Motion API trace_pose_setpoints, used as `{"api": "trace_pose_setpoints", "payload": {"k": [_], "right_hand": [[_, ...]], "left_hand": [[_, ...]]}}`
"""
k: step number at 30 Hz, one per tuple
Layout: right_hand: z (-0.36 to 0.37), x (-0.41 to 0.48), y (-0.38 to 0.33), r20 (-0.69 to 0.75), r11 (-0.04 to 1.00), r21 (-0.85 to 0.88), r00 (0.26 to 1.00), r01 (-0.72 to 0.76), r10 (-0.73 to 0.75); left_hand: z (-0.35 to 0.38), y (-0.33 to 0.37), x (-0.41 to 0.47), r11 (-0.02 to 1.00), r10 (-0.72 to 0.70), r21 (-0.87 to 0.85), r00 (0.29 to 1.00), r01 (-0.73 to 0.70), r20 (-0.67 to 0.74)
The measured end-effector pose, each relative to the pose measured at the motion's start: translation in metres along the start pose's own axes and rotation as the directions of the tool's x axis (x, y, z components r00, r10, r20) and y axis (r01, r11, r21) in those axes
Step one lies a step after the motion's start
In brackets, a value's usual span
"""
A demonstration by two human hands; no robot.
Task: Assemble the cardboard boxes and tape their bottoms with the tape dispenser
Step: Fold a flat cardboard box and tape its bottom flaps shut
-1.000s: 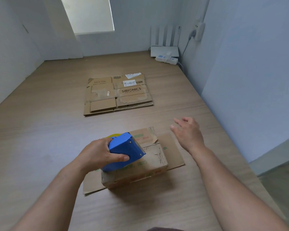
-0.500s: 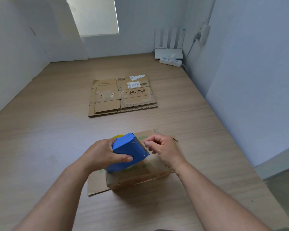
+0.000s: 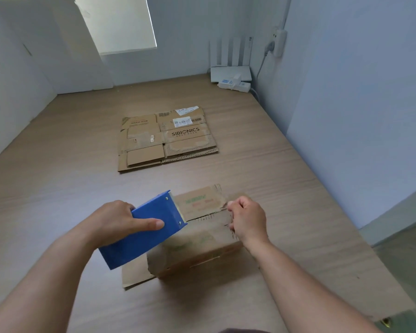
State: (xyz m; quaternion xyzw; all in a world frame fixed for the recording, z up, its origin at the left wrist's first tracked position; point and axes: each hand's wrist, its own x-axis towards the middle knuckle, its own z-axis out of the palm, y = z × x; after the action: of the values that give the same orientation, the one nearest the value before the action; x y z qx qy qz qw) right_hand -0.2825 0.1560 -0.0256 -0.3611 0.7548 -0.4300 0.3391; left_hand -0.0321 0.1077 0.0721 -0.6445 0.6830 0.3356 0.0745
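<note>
Meanwhile, a person tapes a small cardboard box (image 3: 202, 243) that sits on a wooden surface (image 3: 58, 188) directly in front of them, between the two forearms. One ragged flap (image 3: 199, 200) juts out past its far edge and another lies flat at its near left corner. The left hand (image 3: 115, 222) grips a blue tape dispenser (image 3: 142, 236), thumb laid along its side, and tilts its mouth over the left part of the box top. The right hand (image 3: 247, 219) hovers at the box's far right corner with its fingers (image 3: 233, 207) curled in tight. Whether they pinch a tape end cannot be told, since no strip shows between hand and dispenser. The likeliest trouble is a crooked or wasted strip: tape drawn out in the air can twist, fold back on itself or cling to the fingertips before it meets the cardboard. The box looks light and neither hand appears to pin it down, so a firm pull could drag or turn it and carry the tape off the seam. The worn flaps may also spring up under a weak bond. A stack of flattened boxes (image 3: 166, 138) waits well apart, farther back, and a router (image 3: 231, 73) stands in the corner.
</note>
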Motion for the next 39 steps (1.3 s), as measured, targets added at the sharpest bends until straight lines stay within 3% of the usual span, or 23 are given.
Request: {"api": "trace_pose_setpoints", "payload": {"k": [4,10,16,22,25,27,30,33,36,39], "right_hand": [[0.004,0.003,0.002,0.002,0.989,-0.139,0.998,-0.058,0.059],[0.003,0.01,0.007,-0.026,0.983,-0.134,0.992,-0.123,0.12],[-0.005,0.015,0.011,0.043,0.972,-0.157,0.983,-0.172,0.181],[-0.005,0.02,0.02,0.152,0.946,0.041,0.938,-0.321,0.312],[-0.011,0.023,0.027,0.166,0.922,0.033,0.912,-0.387,0.376],[-0.016,0.021,0.035,0.087,0.938,-0.09,0.935,-0.336,0.344],[-0.015,0.017,0.032,-0.013,0.975,-0.184,0.992,-0.122,0.122],[0.0,0.012,0.016,0.075,0.958,-0.287,0.997,0.028,-0.007],[0.014,0.011,0.013,0.063,0.952,-0.303,0.998,0.032,-0.013],[0.019,0.013,0.016,0.02,0.984,-0.17,0.998,-0.049,0.053]], "left_hand": [[0.001,0.009,0.012,0.997,-0.063,0.054,0.998,0.062,0.015],[0.008,0.033,0.03,0.974,-0.143,0.183,0.989,0.135,0.03],[0.011,0.042,0.038,0.965,-0.172,0.209,0.984,0.157,0.054],[0.013,0.043,0.038,0.959,-0.179,0.232,0.983,0.164,0.044],[0.014,0.045,0.037,0.952,-0.188,0.252,0.982,0.174,0.034],[0.014,0.046,0.036,0.946,-0.201,0.266,0.979,0.186,0.029],[0.013,0.049,0.035,0.94,-0.225,0.268,0.974,0.209,0.029],[0.013,0.052,0.033,0.936,-0.248,0.267,0.968,0.231,0.033],[0.014,0.052,0.032,0.933,-0.258,0.27,0.965,0.239,0.039],[0.012,0.053,0.033,0.934,-0.242,0.28,0.969,0.22,0.044]]}}
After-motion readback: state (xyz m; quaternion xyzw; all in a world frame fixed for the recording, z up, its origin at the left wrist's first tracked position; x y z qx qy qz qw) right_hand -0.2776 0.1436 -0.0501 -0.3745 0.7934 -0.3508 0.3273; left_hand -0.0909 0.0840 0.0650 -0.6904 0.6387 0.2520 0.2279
